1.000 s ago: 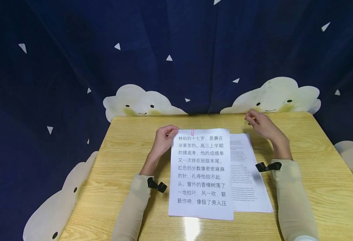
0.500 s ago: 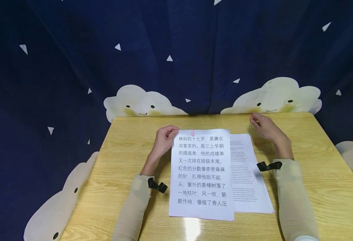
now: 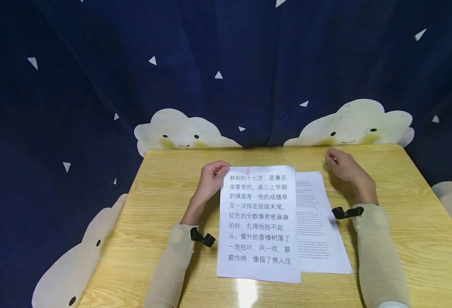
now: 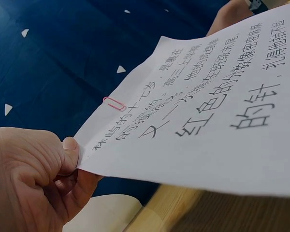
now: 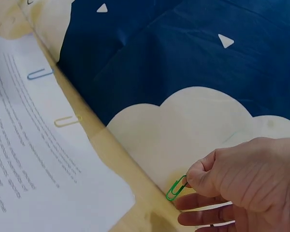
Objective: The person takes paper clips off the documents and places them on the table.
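Note:
My left hand (image 3: 212, 177) pinches the top left corner of a sheet with large printed characters (image 3: 258, 226), thumb on its face. In the left wrist view the sheet (image 4: 208, 159) slants up off the table, with a pink paper clip (image 4: 115, 103) on its top edge. My right hand (image 3: 343, 164) is above the table's far right part, beyond a small-print sheet (image 3: 318, 231). Between its thumb and index finger it pinches a green paper clip (image 5: 176, 187); the other fingers are loosely bent.
The large-print sheet partly covers the small-print one. In the right wrist view a blue paper clip (image 5: 40, 74) and a yellow paper clip (image 5: 67, 121) sit along the small-print sheet's edge. Behind the wooden table (image 3: 164, 188) hangs a dark blue curtain (image 3: 195, 51) with clouds.
My right hand has moved a little to the right and toward me, keeping the paper clip pinched. The left hand and the large-print sheet have stayed almost in place.

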Motion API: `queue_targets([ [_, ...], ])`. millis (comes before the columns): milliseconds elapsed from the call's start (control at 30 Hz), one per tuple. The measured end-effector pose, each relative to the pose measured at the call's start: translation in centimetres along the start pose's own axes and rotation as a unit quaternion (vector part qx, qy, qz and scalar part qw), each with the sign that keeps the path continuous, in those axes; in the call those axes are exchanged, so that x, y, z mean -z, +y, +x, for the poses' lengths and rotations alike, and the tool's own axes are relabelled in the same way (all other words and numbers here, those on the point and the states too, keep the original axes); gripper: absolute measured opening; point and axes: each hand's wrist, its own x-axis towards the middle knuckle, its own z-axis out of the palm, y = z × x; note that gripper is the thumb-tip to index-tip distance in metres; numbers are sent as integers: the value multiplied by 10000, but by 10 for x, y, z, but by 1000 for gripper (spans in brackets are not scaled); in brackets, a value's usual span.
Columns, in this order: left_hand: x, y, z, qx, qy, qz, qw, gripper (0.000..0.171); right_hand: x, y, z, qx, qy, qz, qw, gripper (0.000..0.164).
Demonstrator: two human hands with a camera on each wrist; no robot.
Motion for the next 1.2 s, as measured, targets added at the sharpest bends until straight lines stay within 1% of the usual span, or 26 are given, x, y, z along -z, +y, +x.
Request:
queue_targets([
  [100,0,-1,0,-38,-15,5,10000,16,-2,6,0,-108,6,33,9999,16],
  [267,-1,-1,0,-81,-13,-2,10000,16,-6,15,1,86,129,-49,9999,13],
  [333,-1,-1,0,-80,-26,-27,10000,16,-9,18,1,40,141,-78,9999,14],
  [500,-2,-2,0,-117,-68,-37,9999,15,-15,23,-1,-465,65,-80,9989,16],
  [633,-2,-2,0,-141,-28,24,9999,15,-19,25,0,-777,73,-223,9967,16],
  [800,-2,-2,0,-176,-28,27,9998,14,-21,28,-1,-941,96,-295,9951,15],
  [967,-2,-2,1,-182,-31,14,9998,15,-21,32,-2,-1038,118,-257,9942,14],
  [1200,-2,-2,1,-135,-59,35,9999,15,-21,32,-4,-1153,179,-222,9929,18],
])
